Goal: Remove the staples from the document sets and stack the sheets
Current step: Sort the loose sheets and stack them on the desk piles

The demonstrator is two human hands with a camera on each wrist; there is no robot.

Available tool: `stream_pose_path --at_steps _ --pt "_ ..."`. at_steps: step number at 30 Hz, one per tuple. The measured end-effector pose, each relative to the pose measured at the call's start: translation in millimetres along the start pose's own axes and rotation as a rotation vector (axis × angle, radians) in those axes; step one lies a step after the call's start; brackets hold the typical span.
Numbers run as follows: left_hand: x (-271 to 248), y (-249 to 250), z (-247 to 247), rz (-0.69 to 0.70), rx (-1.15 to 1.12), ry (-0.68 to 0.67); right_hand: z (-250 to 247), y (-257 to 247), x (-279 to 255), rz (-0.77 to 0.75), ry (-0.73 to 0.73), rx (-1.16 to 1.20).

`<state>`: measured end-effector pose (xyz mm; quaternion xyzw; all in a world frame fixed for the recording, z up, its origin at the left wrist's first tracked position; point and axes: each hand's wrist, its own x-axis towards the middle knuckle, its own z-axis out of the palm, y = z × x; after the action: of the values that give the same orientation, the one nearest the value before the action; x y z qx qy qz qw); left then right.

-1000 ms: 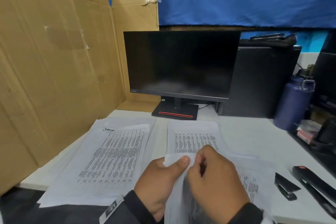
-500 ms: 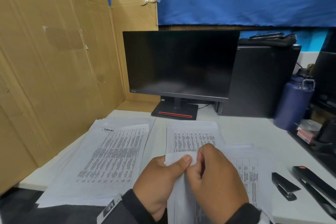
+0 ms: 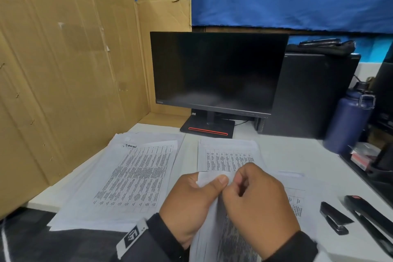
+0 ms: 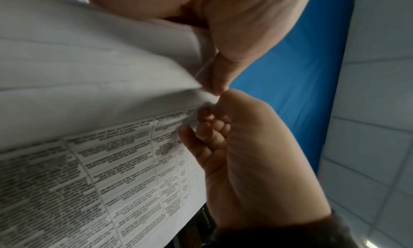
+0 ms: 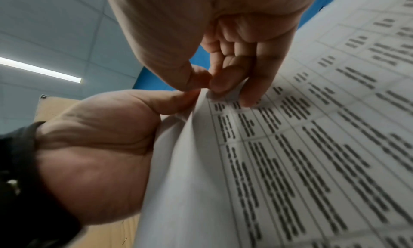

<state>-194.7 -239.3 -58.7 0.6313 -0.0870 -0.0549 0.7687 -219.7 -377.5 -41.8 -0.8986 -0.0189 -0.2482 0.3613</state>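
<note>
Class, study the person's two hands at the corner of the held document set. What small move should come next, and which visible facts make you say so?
Probably a short pull by the right hand away from the corner. The left hand grips the document set with its thumb on the corner, and the right thumb and forefinger pinch that corner. The staple itself is too small to see.
</note>
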Motion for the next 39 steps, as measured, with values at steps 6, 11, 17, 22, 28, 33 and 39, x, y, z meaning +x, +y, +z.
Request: stream_pose_path --at_steps 6,11,17,22,28,33,39 --pt "0 7 -3 0.005 0.010 -0.041 -2 -9 -2 -0.018 0.001 -0.119" --pt "3 13 -8 -0.040 -0.066 -0.075 -2 -11 -5 -0.257 0.102 -0.207" --pt "4 12 -10 -0.043 -0.100 -0.059 -4 -8 -5 -0.289 0.078 -0.266" --pt "2 8 -4 -0.021 -0.031 -0.027 -8 -17 -3 -0.131 -0.041 -0.272" --pt "-1 12 -3 -0.067 -0.036 -0.035 -10 -26 0 -0.067 -0.062 -0.278" --pt "-1 13 -5 -0.160 -0.116 -0.028 -2 -23 -6 -0.219 0.083 -0.218" --pt "-4 11 2 -0.220 -0.079 -0.031 -6 -22 -3 -0.318 0.131 -0.021"
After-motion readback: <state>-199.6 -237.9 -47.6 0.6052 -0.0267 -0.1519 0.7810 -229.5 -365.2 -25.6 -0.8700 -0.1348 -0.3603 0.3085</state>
